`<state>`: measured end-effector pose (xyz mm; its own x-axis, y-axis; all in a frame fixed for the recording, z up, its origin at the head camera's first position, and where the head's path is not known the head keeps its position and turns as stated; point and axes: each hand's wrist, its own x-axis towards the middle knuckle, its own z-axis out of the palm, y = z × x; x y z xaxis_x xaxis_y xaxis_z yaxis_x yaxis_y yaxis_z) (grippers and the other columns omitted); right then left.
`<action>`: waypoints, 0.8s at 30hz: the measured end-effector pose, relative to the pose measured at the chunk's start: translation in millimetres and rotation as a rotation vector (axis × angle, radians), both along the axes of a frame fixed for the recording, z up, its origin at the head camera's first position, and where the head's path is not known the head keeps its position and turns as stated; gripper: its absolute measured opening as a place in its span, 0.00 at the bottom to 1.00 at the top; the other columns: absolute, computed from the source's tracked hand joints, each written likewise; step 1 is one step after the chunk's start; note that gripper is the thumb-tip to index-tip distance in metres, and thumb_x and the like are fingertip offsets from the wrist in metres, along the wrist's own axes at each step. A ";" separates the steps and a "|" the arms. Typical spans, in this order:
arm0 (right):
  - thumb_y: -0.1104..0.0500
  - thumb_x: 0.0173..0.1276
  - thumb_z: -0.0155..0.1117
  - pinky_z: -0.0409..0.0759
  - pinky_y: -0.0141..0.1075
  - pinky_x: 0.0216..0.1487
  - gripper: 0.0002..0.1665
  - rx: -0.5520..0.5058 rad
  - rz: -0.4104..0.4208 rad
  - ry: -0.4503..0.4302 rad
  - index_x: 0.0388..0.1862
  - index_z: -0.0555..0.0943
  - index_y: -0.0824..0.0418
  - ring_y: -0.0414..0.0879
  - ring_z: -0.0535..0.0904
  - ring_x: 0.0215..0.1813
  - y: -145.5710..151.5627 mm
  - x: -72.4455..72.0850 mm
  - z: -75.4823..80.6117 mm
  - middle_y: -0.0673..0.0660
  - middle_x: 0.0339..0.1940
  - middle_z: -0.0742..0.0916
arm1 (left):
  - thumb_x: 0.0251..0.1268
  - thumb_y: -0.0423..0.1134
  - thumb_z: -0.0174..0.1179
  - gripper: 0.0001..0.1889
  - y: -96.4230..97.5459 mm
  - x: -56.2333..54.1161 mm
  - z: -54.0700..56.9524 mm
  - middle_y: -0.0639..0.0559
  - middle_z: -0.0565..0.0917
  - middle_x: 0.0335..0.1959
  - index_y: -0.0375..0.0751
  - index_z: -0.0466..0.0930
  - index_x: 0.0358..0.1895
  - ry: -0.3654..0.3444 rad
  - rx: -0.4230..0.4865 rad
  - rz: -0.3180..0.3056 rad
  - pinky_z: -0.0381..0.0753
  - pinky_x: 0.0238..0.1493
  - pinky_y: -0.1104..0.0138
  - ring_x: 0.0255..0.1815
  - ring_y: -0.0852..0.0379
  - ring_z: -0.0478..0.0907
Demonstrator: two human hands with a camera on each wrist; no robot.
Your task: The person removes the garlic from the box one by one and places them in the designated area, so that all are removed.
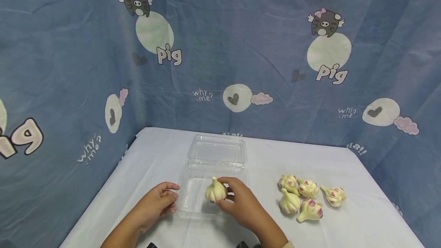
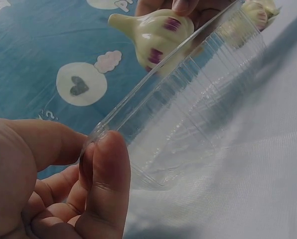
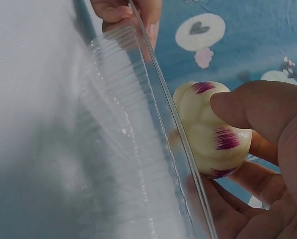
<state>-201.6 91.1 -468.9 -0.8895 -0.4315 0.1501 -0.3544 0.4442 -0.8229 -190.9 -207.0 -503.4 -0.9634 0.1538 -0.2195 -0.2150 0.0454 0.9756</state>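
Note:
A hinged clear plastic box (image 1: 193, 192) lies with its lid folded back on the white table. My right hand (image 1: 242, 202) holds a cream garlic bulb (image 1: 216, 190) over the box's base, thumb and fingers around its sides. The right wrist view shows purple streaks on this bulb (image 3: 208, 127), behind the clear wall. At the box's left edge, my left hand (image 1: 156, 204) pinches the rim between thumb and finger, as the left wrist view shows (image 2: 103, 169).
Several more garlic bulbs (image 1: 310, 210) sit in a loose group on the table right of the box. The open lid (image 1: 217, 152) reaches toward the back. A blue patterned cloth (image 1: 220, 49) hangs behind and at the left of the white tabletop (image 1: 358, 186).

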 end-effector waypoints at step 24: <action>0.62 0.69 0.73 0.83 0.34 0.61 0.33 -0.015 -0.121 0.018 0.72 0.75 0.55 0.53 0.81 0.64 39.5 -3.0 4.7 0.59 0.70 0.78 | 0.76 0.31 0.57 0.23 0.9 1.3 2.0 0.46 0.79 0.41 0.26 0.66 0.67 0.001 -0.004 0.007 0.83 0.34 0.68 0.32 0.58 0.77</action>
<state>-204.7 130.6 -464.2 -0.9320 -0.3191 0.1720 -0.3136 0.4720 -0.8239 -189.5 -206.1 -501.4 -0.9647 0.1462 -0.2189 -0.2142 0.0475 0.9756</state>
